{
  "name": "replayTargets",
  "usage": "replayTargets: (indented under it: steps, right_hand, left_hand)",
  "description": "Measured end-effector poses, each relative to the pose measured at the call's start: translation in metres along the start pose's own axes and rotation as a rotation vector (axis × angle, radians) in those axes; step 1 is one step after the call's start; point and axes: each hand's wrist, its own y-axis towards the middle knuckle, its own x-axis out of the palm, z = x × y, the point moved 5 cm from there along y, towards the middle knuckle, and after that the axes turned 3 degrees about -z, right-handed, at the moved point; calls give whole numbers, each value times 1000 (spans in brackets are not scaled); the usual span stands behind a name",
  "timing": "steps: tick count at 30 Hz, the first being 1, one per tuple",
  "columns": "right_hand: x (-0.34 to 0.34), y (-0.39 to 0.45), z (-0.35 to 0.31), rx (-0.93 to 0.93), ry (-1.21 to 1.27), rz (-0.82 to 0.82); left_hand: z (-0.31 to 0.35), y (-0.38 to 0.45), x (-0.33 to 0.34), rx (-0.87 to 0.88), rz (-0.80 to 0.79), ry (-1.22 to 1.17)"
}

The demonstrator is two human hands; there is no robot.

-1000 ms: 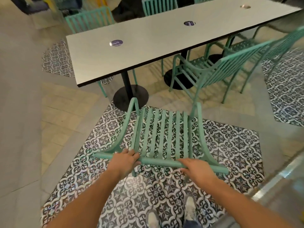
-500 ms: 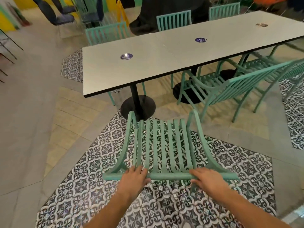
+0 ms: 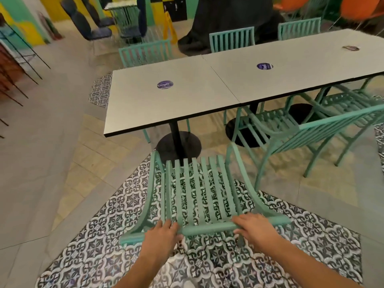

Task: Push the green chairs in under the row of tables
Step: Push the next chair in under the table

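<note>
A green slatted chair stands right in front of me on patterned tiles, its front facing the near end of the row of grey tables. My left hand and my right hand both grip the top rail of its backrest. The chair's front edge sits close to the table's black round base, with the seat outside the tabletop edge. A second green chair stands to the right, partly under the tables and angled. More green chairs are tucked in along the far side.
A dark draped shape stands behind the far chairs. Black chairs and a wire rack are at the back left. Grey floor lies open to the left of the tables.
The chair and my hands have moved forward towards the table, and my view has lifted, showing more of the room beyond.
</note>
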Motion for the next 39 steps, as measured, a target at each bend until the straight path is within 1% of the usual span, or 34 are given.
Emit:
replayTargets:
  steps: [5, 13, 16, 21, 26, 30, 33, 34, 35, 36, 37, 38, 39]
  right_hand:
    - [-25, 46, 1, -7, -35, -11]
    - [-52, 116, -8, -36, 29, 17]
    - [-63, 135, -8, -41, 28, 25]
    - [-81, 167, 0, -42, 37, 20]
    - [-100, 196, 6, -51, 26, 25]
    - [-111, 220, 15, -23, 30, 60]
    - [-112, 227, 22, 2, 110, 60]
    - [-115, 226, 27, 14, 125, 90]
    - [-116, 224, 33, 31, 140, 135]
    - [-119, 219, 39, 57, 170, 234]
    - [-120, 211, 49, 119, 239, 365]
    - [-121, 200, 61, 234, 366, 516]
    - [-119, 186, 73, 407, 566, 661]
  left_hand:
    - [-22, 36, -18, -10, 10, -37]
    - [-69, 80, -44, -33, 4, -45]
    - [-79, 94, -53, -43, 0, -52]
    - [-86, 120, -68, -40, 41, -56]
    - [-98, 144, -76, -85, 68, -98]
    - [-104, 166, -85, -145, 74, -100]
    - [-105, 177, -80, -183, 86, -82]
    - [-106, 178, -77, -213, 107, -96]
    - [-106, 177, -75, -237, 177, -124]
    - [-108, 175, -74, -269, 273, -159]
    - [-112, 169, -73, -339, 392, -231]
    - [-120, 160, -73, -472, 498, -361]
    - [-129, 151, -68, -638, 572, -546]
